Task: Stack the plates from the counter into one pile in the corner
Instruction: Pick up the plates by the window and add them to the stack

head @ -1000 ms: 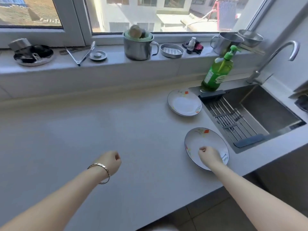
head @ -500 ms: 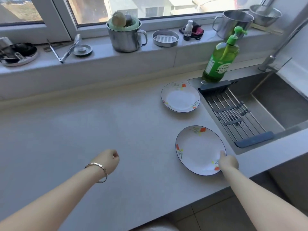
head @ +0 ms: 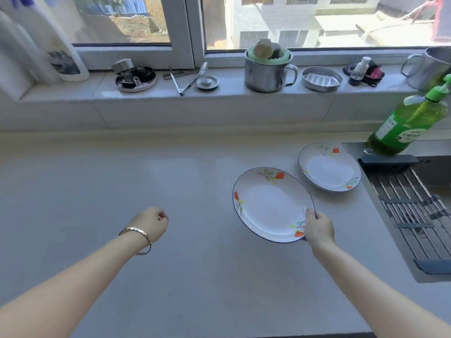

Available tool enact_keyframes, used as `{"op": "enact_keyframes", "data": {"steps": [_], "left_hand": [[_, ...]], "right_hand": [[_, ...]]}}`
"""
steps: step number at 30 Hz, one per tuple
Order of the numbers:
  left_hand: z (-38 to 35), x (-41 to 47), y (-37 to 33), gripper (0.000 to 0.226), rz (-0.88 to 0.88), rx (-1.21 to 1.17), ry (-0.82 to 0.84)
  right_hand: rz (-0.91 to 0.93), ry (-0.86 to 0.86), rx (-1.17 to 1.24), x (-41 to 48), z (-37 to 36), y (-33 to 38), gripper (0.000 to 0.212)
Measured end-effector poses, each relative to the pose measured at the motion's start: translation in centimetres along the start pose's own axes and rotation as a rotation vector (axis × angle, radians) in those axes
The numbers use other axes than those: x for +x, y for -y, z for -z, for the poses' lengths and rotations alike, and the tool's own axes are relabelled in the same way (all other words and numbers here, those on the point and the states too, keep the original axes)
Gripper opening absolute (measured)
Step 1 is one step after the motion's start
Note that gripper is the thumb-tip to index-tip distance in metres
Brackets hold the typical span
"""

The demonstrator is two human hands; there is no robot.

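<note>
On the grey surface [head: 170,276] our right hand [head: 318,229] pinches the near plate [head: 272,203] by its rim, left hand [head: 152,224] loosely curled and empty, and next we judge it goes onto the far plate [head: 328,167].

Two plates are seen on the counter [head: 122,191]: a nearer plate [head: 271,206] and a farther plate [head: 328,168]. Two hands are counted, a left hand [head: 151,224] and a right hand [head: 318,228]. One bracelet [head: 140,237] is worn. One green soap bottle [head: 407,125] is seen by the one sink [head: 415,201]. On the sill, two steel mugs are counted, one in the middle [head: 266,73] and one at the right edge [head: 429,68], with one soap dish [head: 321,78] and one pair of tongs [head: 189,80].
</note>
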State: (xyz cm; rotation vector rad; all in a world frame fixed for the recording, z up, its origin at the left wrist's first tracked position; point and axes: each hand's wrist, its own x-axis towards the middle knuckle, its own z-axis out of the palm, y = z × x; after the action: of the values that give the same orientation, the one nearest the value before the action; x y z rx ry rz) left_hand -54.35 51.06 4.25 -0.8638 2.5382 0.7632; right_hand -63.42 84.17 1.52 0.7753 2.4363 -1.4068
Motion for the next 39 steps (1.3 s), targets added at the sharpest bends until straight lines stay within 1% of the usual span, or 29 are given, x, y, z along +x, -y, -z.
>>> {"op": "enact_keyframes", "data": {"steps": [5, 8, 10, 14, 17, 19, 24, 27, 30, 34, 37, 39], "left_hand": [[6.0, -0.6, 7.1, 0.025, 0.083, -0.097, -0.153], [10.1, -1.2, 12.7, 0.017, 0.13, -0.104, -0.26], [13.0, -1.6, 16.7, 0.017, 0.161, -0.113, -0.328], [18.9, -3.0, 25.8, 0.02, 0.217, -0.165, -0.435], [23.1, -4.8, 32.9, 0.017, 0.261, -0.154, -0.473], [25.6, -6.0, 37.2, 0.016, 0.299, -0.154, -0.514], [29.1, -8.6, 46.4, 0.02, 0.423, -0.214, -0.605], [29.5, -9.9, 50.2, 0.018, 0.492, -0.234, -0.638], [29.5, -11.1, 52.8, 0.024, 0.565, -0.251, -0.657], [29.3, -12.0, 55.1, 0.023, 0.615, -0.282, -0.661], [29.3, -12.0, 56.1, 0.022, 0.621, -0.294, -0.663], [29.5, -11.8, 56.4, 0.023, 0.613, -0.299, -0.667]], "right_hand": [[0.121, 0.227, 0.042, -5.4, -8.9, 6.3, 0.036], [0.212, 0.346, 0.019, -9.9, -14.8, 9.3, 0.036], [0.252, 0.423, 0.004, -13.2, -18.8, 11.0, 0.038], [0.35, 0.513, -0.034, -20.8, -26.6, 14.4, 0.036], [0.42, 0.589, -0.064, -27.0, -32.4, 17.0, 0.029], [0.491, 0.628, -0.109, -30.9, -36.2, 18.7, 0.03], [0.585, 0.761, -0.221, -39.9, -44.4, 20.9, 0.033], [0.591, 0.827, -0.264, -44.1, -48.2, 20.7, 0.034], [0.584, 0.873, -0.298, -47.3, -51.2, 20.4, 0.038], [0.671, 0.868, -0.408, -50.0, -53.5, 19.9, 0.038], [0.723, 0.872, -0.47, -50.9, -54.3, 19.6, 0.035], [0.774, 0.857, -0.506, -51.0, -54.5, 19.5, 0.038]]}}
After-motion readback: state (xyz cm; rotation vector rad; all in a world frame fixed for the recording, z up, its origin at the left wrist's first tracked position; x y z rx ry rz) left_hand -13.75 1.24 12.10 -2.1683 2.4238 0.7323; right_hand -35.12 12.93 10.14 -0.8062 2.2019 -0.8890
